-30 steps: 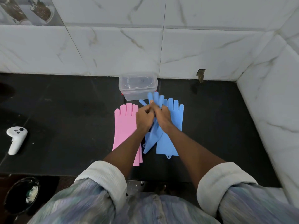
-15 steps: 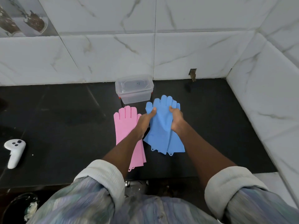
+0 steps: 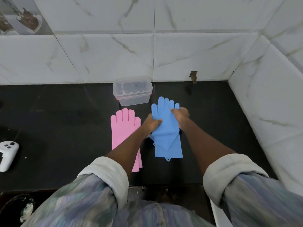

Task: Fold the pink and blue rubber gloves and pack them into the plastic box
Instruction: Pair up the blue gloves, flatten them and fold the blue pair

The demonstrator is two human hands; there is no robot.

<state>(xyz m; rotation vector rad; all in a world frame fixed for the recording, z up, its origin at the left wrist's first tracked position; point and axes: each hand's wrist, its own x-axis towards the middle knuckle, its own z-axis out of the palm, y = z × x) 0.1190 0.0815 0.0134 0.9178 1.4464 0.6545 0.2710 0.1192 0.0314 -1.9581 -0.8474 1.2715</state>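
The blue gloves [image 3: 165,128] lie stacked one on the other on the black counter, fingers pointing to the wall. My left hand [image 3: 151,124] pinches their left edge near the thumb. My right hand [image 3: 181,114] grips their right edge by the little finger. The pink gloves [image 3: 124,130] lie flat and stacked just to the left, partly under my left forearm. A clear plastic box [image 3: 132,92] with its lid on stands behind both pairs, close to the wall.
A white game controller [image 3: 8,153] lies at the counter's left edge. Marble tile walls close in the back and the right side. A dark bowl [image 3: 18,208] sits below the counter's front edge at the lower left.
The two blue gloves, spread apart a second ago, now lie aligned in one stack. My hands moved from the middle of the gloves to their left and right edges.
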